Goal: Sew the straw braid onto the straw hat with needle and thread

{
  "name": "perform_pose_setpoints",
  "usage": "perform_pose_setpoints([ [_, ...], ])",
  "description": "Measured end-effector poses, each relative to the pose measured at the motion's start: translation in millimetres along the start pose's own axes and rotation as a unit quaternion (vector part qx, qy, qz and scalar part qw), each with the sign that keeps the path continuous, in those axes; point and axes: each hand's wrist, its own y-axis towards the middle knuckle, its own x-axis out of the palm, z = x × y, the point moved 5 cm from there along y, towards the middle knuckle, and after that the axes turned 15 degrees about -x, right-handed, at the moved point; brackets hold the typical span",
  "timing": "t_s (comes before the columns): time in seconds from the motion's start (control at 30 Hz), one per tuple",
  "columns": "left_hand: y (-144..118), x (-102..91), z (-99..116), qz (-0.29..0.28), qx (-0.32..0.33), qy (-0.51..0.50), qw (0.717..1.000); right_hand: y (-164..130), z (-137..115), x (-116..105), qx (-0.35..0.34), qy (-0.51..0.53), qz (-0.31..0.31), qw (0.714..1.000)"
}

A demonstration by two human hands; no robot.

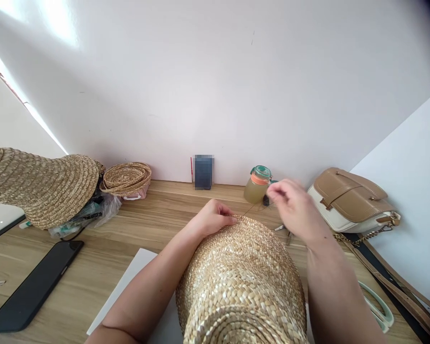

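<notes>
Left hand (215, 217) curls shut over the far top edge of a woven straw hat (241, 282), fingertips pinching the braid at the spot where a thin strand (250, 209) leaves the weave. Right hand (293, 206) hangs raised just beyond the hat, thumb and forefinger pinched together on the other end of that strand, which runs taut between the two hands; whether a needle sits in the pinch is too small to tell. The hat lies on its side in front of the person, crown toward the wall, partly over a white sheet (136, 277) on the wooden table (157, 215).

Judged from the head view, the step in hand looks like a stitch being drawn through the straw, the pull near its end. Any next move would call for a steady left-hand hold on the braid and an even tension, since a jerk could snap the strand or pucker the weave.

Around the work: a second straw hat (43, 184) and a small straw coil (127, 177) at left, a black phone (32, 286), a capped jar (258, 185) just behind the right hand, a tan-and-white handbag (351, 200), and pale green scissors (378, 301) at the right forearm.
</notes>
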Motion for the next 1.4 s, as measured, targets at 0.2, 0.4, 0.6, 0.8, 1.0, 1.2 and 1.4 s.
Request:
perform_pose_setpoints([
  [0.2,3,0.7,-3,0.012,0.000,0.007,1.000,-21,43,-41,0.128,-0.216,0.173,0.952],
  [0.4,2,2.3,-3,-0.002,0.001,0.015,1.000,-8,17,4,0.087,0.111,-0.130,0.981],
  [0.6,0,2.6,-1,-0.010,0.010,0.006,1.000,-8,-5,38,0.083,0.179,-0.288,0.937],
  [0.8,1,1.7,-3,-0.010,0.004,0.006,1.000,-7,5,44,0.114,0.138,-0.242,0.954],
  [1.0,3,2.9,-5,-0.011,-0.010,0.014,1.000,-6,18,26,0.143,0.139,-0.104,0.974],
  [1.2,5,2.7,-6,0.005,-0.007,0.039,0.999,-12,35,-1,0.166,0.217,0.097,0.957],
  [1.4,9,1.7,-7,0.044,-0.002,0.091,0.995,-18,53,-39,0.125,0.341,0.317,0.876],
])
